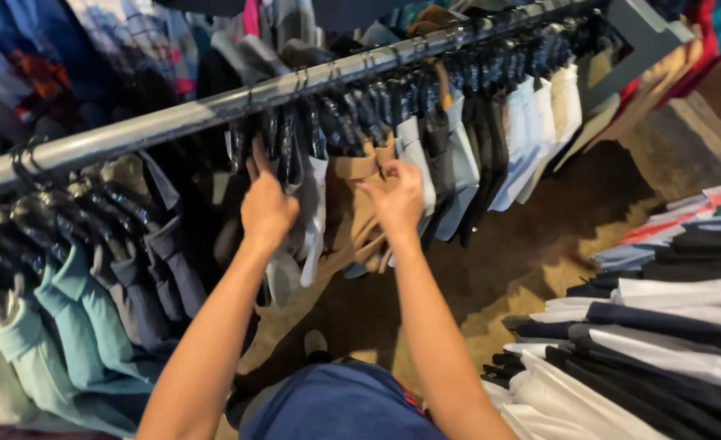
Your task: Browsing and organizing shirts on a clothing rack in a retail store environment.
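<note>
Overhead, head view | left hand (267, 210) grips the white garment (312, 204) hanging from the metal rail (173, 121) | right hand (397, 200) pinches the tan garment (360, 204) beside it | teal shirts (67, 326) left, folded stacks (662, 326) right

We see a grey metal rail (214, 106) hung with black hangers (340, 114). A tan garment (360, 204) hangs among white tops (540, 122) and black ones (479, 155). Teal shirts (75, 326) sit beside slate-blue ones (149, 285). The folded stack (654, 342) mixes white, black and navy, with red and green stripes on top. Our shorts (344, 407) are navy.
</note>
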